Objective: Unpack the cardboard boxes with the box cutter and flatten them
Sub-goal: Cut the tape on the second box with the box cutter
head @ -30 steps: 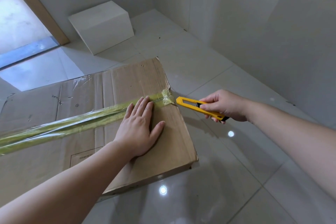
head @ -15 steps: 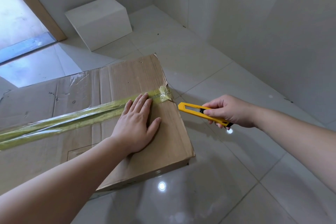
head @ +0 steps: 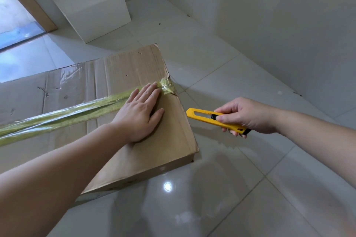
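Observation:
A large brown cardboard box [head: 154, 152] lies flat on the tiled floor, sealed along its middle seam with yellow-green tape [head: 77, 113]. My left hand [head: 140, 113] presses flat on the box top, fingers straight, fingertips at the crumpled tape end near the right edge. My right hand [head: 248, 115] grips a yellow box cutter [head: 210, 119] just right of the box, its tip pointing at the box's right edge and a short way off it. No blade is visible past the tip.
A white box [head: 94, 7] stands in the far corner against the wall. Glossy white tiled walls close in at the back and right. A wooden door frame [head: 28, 2] and a bright opening lie at the far left.
My right hand with the cutter has dropped lower and drawn slightly away from the taped seam end. My left hand stays flat on the box top.

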